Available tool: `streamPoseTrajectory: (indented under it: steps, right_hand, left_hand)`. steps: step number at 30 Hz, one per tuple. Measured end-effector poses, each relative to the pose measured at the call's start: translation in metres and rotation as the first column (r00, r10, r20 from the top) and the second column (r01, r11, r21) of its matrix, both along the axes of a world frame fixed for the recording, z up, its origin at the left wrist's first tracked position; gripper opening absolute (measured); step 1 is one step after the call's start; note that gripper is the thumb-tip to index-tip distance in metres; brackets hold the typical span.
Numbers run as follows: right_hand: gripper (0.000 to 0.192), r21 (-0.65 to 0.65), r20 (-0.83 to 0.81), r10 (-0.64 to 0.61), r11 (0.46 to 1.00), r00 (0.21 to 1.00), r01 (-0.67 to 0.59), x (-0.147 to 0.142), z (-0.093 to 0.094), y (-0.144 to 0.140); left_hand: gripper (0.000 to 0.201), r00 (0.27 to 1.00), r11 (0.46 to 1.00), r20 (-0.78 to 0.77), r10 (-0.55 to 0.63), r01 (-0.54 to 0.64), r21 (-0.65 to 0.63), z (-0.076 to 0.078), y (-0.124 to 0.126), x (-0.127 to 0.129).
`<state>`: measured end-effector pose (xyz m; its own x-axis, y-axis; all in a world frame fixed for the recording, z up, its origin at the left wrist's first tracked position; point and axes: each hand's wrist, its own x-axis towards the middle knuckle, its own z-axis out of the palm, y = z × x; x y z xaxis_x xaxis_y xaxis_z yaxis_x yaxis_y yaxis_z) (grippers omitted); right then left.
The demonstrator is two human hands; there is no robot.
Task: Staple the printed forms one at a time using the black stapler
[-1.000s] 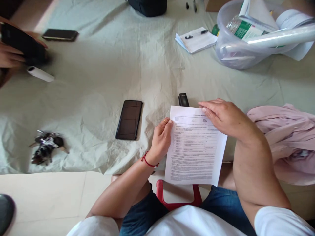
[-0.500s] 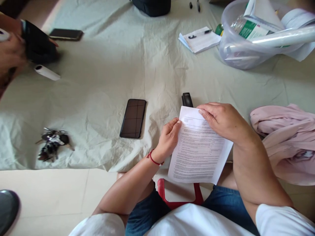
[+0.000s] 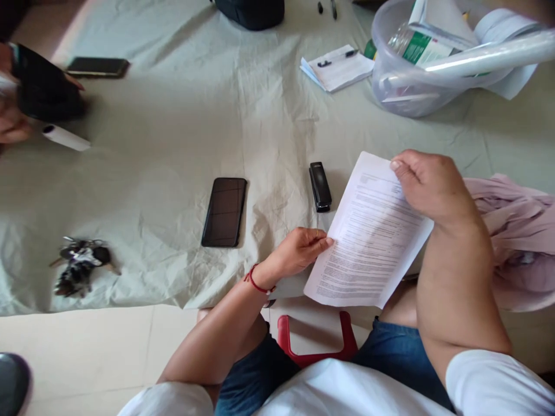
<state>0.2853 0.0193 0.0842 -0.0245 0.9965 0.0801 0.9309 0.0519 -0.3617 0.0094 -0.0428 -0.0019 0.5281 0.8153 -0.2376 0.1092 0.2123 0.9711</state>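
A printed sheet of paper [image 3: 368,237] is tilted over the near edge of the cloth-covered table [image 3: 260,115]. My right hand [image 3: 429,185] grips its upper right corner. My left hand [image 3: 299,251], with a red thread at the wrist, pinches its left edge. A black stapler [image 3: 319,186] lies just left of the sheet's top. A dark phone [image 3: 224,211] lies further left, face up.
A bunch of keys [image 3: 80,266] lies near the left front. Another person's hands [image 3: 17,110] hold a black object at far left, beside a white roll [image 3: 65,137] and a second phone [image 3: 97,67]. A clear tub [image 3: 416,75], a notepad [image 3: 337,68] and a pink cloth [image 3: 520,242] are on the right.
The sheet has swung up and to the right, turning clockwise. My right hand rose with its top corner; my left hand slid down its left edge. The stapler is now fully uncovered.
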Motion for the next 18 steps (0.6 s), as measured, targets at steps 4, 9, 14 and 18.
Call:
streamPoseTrajectory:
  steps: [4, 9, 14, 18]
  right_hand:
    - [0.019, 0.007, -0.003, -0.127, 0.992, 0.992, 0.127, 0.016, 0.004, 0.000]
    - [0.018, 0.024, 0.004, -0.225, 0.974, 0.974, 0.224, 0.035, 0.000, 0.001]
    - [0.013, -0.012, -0.030, -0.271, 0.963, 0.962, 0.270, 0.049, -0.005, 0.000]
    - [0.013, -0.071, -0.154, -0.235, 0.972, 0.960, 0.226, 0.049, -0.012, 0.001]
  left_hand:
    - [0.037, 0.973, 0.974, -0.043, -0.226, 0.225, -0.025, 0.003, 0.005, -0.011]
    - [0.036, 0.927, 0.909, 0.023, -0.374, 0.371, -0.189, 0.012, 0.012, -0.025]
    - [0.041, 0.900, 0.879, 0.081, -0.429, 0.437, -0.191, 0.019, 0.011, -0.035]
    - [0.045, 0.877, 0.863, 0.166, -0.451, 0.476, -0.168, 0.024, 0.008, -0.039]
